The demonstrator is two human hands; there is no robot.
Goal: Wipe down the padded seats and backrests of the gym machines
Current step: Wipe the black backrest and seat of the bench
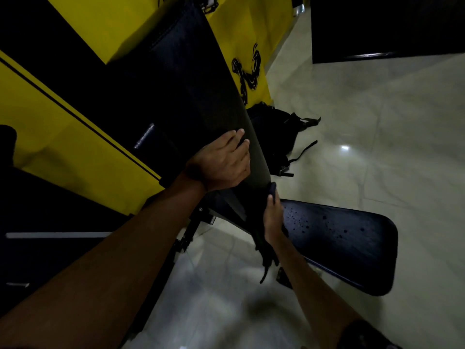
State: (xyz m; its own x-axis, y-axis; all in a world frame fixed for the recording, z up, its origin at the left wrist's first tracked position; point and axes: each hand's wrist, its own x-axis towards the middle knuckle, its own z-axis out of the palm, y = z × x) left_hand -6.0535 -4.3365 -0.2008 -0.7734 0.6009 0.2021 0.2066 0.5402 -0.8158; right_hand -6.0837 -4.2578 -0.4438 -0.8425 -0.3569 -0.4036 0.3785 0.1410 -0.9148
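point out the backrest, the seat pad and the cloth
backrest (pixel 201 96), head view, middle of its dark padded face
seat pad (pixel 347 238), head view, middle of its top, speckled with droplets
cloth (pixel 273 191), head view, upper end above the right hand's fingers

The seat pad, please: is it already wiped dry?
No, the seat pad is dotted with droplets, while the right hand holds the dark cloth at the backrest edge.
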